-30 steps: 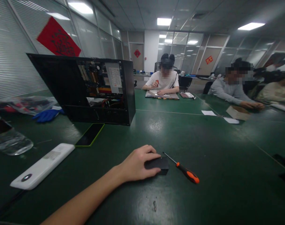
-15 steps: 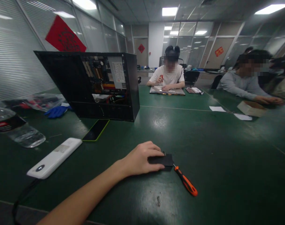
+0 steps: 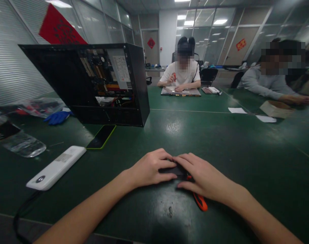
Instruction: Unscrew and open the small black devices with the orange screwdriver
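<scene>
The left hand (image 3: 151, 168) is gripping a small black rectangular block (image 3: 176, 170) on the glossy dark-green counter (image 3: 246, 149); the right hand (image 3: 204, 175) is arching over the block's right end, partly covering a slim orange-handled screwdriver (image 3: 200, 202). At upper left, an opened black metal computer case (image 3: 78, 86) is standing beyond a flat green-edged black phone (image 3: 101, 137).

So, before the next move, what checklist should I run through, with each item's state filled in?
1. Left grip on the black block: ok, thumb and fingers lie along it.
2. Right grip firm on the black block: cannot tell; contact is unclear.
3. Screwdriver fully in view: not ok; the right grip hides part of it.
4. Phone away from both hands: ok, it lies near the white device.
5. Bottle capped: cannot tell; its top is out of frame.
</scene>
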Tool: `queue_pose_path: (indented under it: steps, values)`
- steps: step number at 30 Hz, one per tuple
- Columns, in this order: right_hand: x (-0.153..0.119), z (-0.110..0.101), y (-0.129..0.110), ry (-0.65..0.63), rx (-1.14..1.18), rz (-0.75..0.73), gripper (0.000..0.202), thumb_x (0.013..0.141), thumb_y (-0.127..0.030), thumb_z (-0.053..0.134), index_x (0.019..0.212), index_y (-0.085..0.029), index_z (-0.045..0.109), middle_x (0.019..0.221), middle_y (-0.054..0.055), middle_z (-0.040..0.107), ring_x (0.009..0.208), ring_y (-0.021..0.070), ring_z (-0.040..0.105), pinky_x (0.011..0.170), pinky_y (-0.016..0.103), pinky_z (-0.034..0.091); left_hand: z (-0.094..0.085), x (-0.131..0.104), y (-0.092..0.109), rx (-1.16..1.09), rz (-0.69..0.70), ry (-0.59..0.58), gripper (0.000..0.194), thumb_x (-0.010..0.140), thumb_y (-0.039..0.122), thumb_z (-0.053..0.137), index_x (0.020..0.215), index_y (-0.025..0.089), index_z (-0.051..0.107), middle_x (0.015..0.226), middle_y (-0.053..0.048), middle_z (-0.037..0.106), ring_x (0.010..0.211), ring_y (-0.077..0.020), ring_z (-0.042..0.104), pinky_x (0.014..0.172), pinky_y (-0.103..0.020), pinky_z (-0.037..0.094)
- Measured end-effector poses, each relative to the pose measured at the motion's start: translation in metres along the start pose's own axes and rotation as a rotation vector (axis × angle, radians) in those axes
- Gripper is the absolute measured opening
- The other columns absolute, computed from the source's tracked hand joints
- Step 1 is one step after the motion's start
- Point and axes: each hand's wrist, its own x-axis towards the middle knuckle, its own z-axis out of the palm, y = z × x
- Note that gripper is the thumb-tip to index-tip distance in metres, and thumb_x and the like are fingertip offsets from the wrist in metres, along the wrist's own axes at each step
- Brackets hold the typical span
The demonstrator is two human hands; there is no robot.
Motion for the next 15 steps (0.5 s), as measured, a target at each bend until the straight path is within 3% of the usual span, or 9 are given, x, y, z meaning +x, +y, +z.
queue_pose_path:
  steps: [4,9,11,15]
  values:
    - [-0.002,0.015,0.006,0.062,0.011,-0.024,0.039,0.106,-0.033,0.057,0.144,-0.024,0.057,0.135,0.012,0.063,0.123,0.0281,0.06,0.106,0.049,0.055,-0.002,0.0,0.002,0.033,0.013,-0.014,0.03,0.101,0.038,0.069,0.12,0.017,0.078,0.12,-0.014,0.076,0.104,-0.0254,0.069,0.093,-0.041,0.059]
    - [-0.002,0.021,0.01,0.091,-0.013,-0.008,0.037,0.106,-0.034,0.056,0.141,-0.023,0.061,0.134,0.013,0.065,0.121,0.0291,0.061,0.104,0.051,0.056,-0.008,0.001,0.004,0.003,-0.03,-0.071,0.034,0.095,0.034,0.075,0.125,0.017,0.076,0.121,-0.012,0.075,0.109,-0.0265,0.069,0.096,-0.042,0.058]
    - [-0.003,0.016,0.008,0.105,-0.036,-0.015,0.039,0.105,-0.037,0.059,0.141,-0.023,0.062,0.134,0.013,0.065,0.12,0.0301,0.061,0.103,0.053,0.057,-0.01,0.001,0.004,0.001,-0.032,-0.089,0.034,0.095,0.033,0.074,0.126,0.017,0.076,0.123,-0.013,0.075,0.11,-0.0268,0.068,0.098,-0.042,0.058]
    - [-0.027,-0.02,-0.003,0.327,-0.08,0.013,0.042,0.103,-0.042,0.061,0.143,-0.027,0.061,0.139,0.014,0.063,0.124,0.0332,0.062,0.102,0.054,0.056,-0.01,0.001,0.003,-0.006,-0.039,-0.092,0.033,0.097,0.035,0.072,0.126,0.018,0.076,0.123,-0.013,0.075,0.11,-0.0267,0.069,0.097,-0.043,0.057]
